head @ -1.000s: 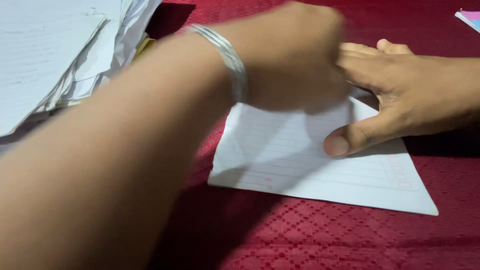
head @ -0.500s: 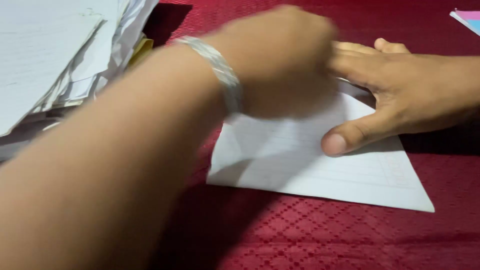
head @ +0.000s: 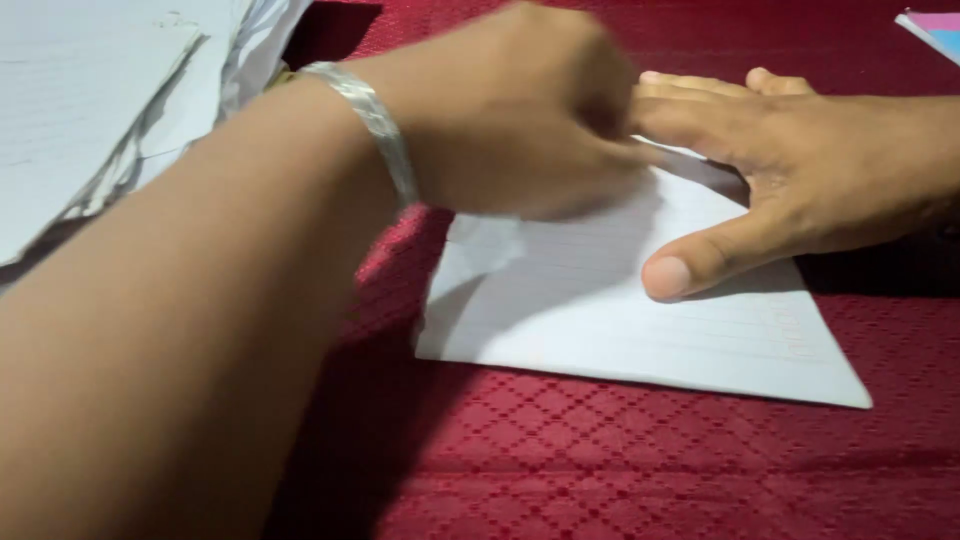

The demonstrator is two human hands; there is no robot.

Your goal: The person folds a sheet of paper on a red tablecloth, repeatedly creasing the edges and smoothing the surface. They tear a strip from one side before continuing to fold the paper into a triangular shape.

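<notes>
A white lined sheet of paper (head: 620, 320) lies on a red patterned cloth (head: 620, 470). My left hand (head: 520, 110), blurred and with its fingers curled shut, presses on the far part of the sheet; whether it pinches the paper I cannot tell. A silver bracelet (head: 375, 120) sits on that wrist, and the forearm crosses the view from the bottom left. Reaching in from the right, my right hand (head: 800, 160) lies flat on the sheet with its fingers stretched out and its thumb pressed on the paper's middle. The sheet's far edge is hidden under both hands.
A thick, untidy stack of white papers (head: 90, 90) fills the top left corner. The corner of a pink and blue booklet (head: 935, 25) shows at the top right edge. The red cloth stretches across the front of the view.
My left hand has slid left and slightly nearer across the sheet's far part. The right hand stays pressed flat, and the sheet has shifted a little.
</notes>
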